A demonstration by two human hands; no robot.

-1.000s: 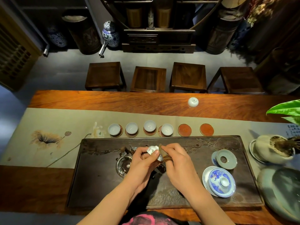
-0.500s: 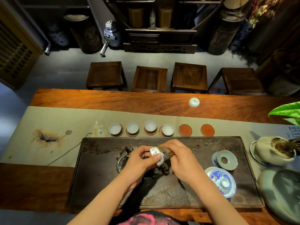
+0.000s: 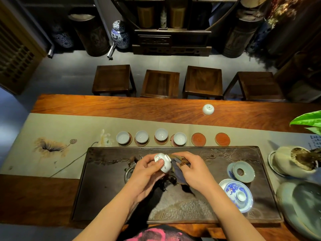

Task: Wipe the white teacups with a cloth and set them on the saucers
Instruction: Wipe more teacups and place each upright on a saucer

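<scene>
A: What has changed since a second ago?

B: Mostly the cup. The left hand point(image 3: 147, 173) grips the small white teacup point(image 3: 163, 162) over the dark tea tray point(image 3: 107, 197), fingers curled round its body, thumb across the side. A second ago it sat more hidden between both hands; now it is tipped on its side, mouth facing right, toward the cloth, with a small painted mark showing on its wall.

A: And the other hand?

B: The right hand point(image 3: 192, 171) pinches the dark cloth point(image 3: 179, 168), fingers bent and closed on it, pressing it against the cup's mouth. More of the cloth hangs below the cup than before. Whether it reaches inside the cup I cannot tell.

A: The row behind?

B: Unchanged. Four white cups point(image 3: 151, 137) stand upright on saucers on the table runner point(image 3: 52, 129), just beyond the tray's far edge. The two red saucers point(image 3: 210, 139) to their right are bare. Another white cup point(image 3: 208, 109) sits upside down farther back on the wooden table point(image 3: 121, 106).

A: Anything else on the tray?

B: At its right end, a blue-and-white lidded bowl point(image 3: 237, 195) and, just behind it, a pale ring-shaped piece point(image 3: 243, 172) resting on a dish. Both lie as before.
</scene>
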